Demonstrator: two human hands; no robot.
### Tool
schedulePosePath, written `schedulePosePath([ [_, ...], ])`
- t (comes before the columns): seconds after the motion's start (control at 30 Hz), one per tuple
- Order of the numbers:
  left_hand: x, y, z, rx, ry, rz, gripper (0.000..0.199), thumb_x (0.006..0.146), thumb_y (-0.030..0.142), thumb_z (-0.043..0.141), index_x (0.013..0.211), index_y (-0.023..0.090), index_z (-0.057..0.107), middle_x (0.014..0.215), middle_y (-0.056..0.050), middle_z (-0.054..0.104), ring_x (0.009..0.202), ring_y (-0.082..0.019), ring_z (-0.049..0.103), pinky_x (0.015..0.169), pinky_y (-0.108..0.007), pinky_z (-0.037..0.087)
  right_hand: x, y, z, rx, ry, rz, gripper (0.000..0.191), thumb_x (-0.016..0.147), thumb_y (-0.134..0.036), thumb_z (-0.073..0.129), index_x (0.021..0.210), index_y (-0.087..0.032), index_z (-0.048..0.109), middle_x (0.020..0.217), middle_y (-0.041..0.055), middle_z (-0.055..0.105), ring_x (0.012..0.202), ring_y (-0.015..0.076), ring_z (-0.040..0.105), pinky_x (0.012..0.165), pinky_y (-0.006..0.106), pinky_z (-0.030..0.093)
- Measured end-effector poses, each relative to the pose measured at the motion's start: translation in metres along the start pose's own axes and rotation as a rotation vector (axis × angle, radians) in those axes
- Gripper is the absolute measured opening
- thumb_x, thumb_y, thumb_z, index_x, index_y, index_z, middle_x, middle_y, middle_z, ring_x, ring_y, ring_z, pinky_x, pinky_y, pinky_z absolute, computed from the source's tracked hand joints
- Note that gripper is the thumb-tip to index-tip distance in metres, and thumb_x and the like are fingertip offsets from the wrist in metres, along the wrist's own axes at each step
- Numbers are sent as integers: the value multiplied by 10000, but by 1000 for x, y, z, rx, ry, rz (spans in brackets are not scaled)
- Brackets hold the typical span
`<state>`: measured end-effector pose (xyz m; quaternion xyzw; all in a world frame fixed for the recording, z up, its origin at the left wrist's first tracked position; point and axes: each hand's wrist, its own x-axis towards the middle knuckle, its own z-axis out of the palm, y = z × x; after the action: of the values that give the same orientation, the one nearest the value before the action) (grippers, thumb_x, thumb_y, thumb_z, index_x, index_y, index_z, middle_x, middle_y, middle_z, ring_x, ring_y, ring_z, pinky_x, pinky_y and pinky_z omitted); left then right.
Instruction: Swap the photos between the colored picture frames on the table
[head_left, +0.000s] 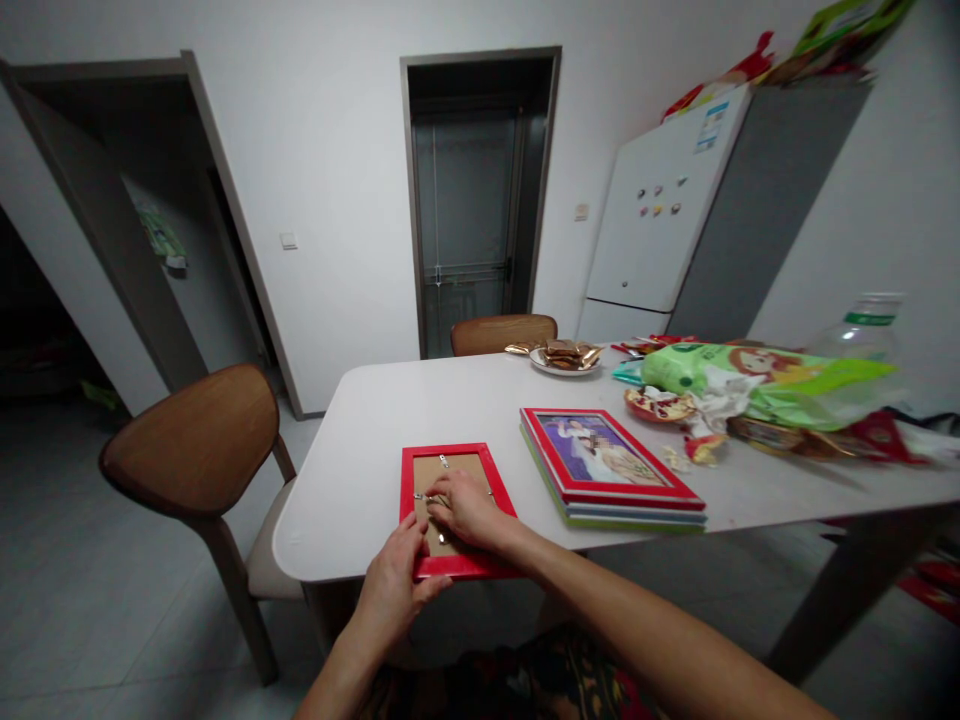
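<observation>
Red frame (454,508) face-down, both hands seemingly pressing

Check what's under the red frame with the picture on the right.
The picture frame tops a stack of frames: a red edge, then pale and green edges below. Their faces are covered. The stack rests on the white table.

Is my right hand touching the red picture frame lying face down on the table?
Touching. The head view shows the right hand resting flat on the red frame's cardboard back, fingertips at a metal clip.
</observation>
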<state>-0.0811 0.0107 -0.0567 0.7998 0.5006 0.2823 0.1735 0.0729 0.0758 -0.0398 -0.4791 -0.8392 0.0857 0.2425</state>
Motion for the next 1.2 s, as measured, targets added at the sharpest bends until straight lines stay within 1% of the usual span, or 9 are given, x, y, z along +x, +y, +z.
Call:
schedulePosePath([
  [0.13,0,5,1,15,-7,-19,537,638,216,636,1136,149,446,1090,-110,560,1171,-231,383,964,-396,338,19,-9,10,-131,-8,83,259,771,-362,460,789,-199,660,794,68,619,737,168,520,656,269,361],
  [0.23,-1,6,1,24,-12,-36,494,631,205,643,1093,156,476,1048,-100,578,1164,-241,391,955,-411,347,26,-11,15,-190,19,137,270,780,-367,448,785,-192,653,804,78,614,740,170,511,652,274,353],
  [0.47,-1,9,0,16,-5,-16,367,623,218,656,965,167,532,1057,-108,581,1169,-245,386,937,-393,371,26,1,20,-192,54,146,270,802,-327,403,823,-178,628,848,90,590,818,179,485,711,283,336],
  [0.6,1,9,2,3,15,-23,344,594,214,676,907,163,543,1134,-124,541,1158,-262,398,931,-416,373,29,9,19,-231,97,274,287,790,-322,408,954,-165,584,980,103,559,921,203,444,789,322,298],
  [0.7,2,9,4,-4,9,-29,334,596,218,673,899,169,543,1138,-122,541,1163,-259,392,938,-427,361,31,11,18,-271,66,333,301,783,-330,406,968,-161,574,1020,97,548,950,219,422,824,347,269],
  [0.9,2,11,2,14,-6,-46,384,611,225,662,966,163,527,1145,-132,534,1170,-250,384,947,-413,352,33,9,16,-235,-13,312,298,801,-311,367,1007,-202,551,1129,72,510,1003,229,392,836,378,259],
  [1.0,2,13,0,14,-13,-60,330,615,229,660,915,151,546,1166,-145,517,1176,-250,376,954,-396,345,31,9,12,-191,-20,273,300,794,-297,377,1013,-204,560,1119,70,523,1021,224,396,842,370,270],
  [1.13,1,12,0,-18,-13,-74,266,604,232,667,836,159,560,1188,-140,503,1178,-257,371,951,-402,342,17,20,-3,-146,-5,206,350,762,-230,410,1085,-200,540,1136,59,523,1018,183,430,842,295,294],
  [1.2,1,10,1,-38,-3,-69,263,604,246,669,829,167,558,1189,-132,504,1181,-255,368,951,-407,340,5,30,-15,-148,-23,186,355,723,-192,439,1053,-196,570,1106,60,546,994,186,452,824,281,306],
])
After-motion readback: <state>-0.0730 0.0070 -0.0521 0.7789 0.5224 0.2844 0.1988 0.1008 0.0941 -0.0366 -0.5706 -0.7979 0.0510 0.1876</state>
